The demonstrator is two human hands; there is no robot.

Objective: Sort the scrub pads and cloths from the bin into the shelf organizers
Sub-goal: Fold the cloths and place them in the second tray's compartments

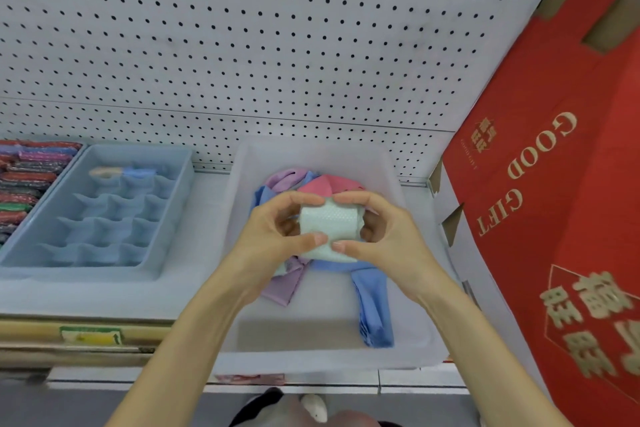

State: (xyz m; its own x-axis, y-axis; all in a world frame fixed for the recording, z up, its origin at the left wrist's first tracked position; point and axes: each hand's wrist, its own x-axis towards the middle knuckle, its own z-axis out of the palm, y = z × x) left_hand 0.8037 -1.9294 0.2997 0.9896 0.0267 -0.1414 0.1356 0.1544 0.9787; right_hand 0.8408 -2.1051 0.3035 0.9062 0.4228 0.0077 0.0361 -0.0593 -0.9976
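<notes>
White pegboard backs shelf holding bin and blue organizer.

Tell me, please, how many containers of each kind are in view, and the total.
1 clear bin
1 blue divided organizer
1 organizer of scrub pads, partly out of frame
1 red gift box
Total: 4

Both bare: left hand and right hand, nails cut short. The left forearm and right forearm are bare along their full visible length, slender in build. At the lower frame edge, a dark garment and a pale shoe tip — both blurred, detail not determinable
</notes>
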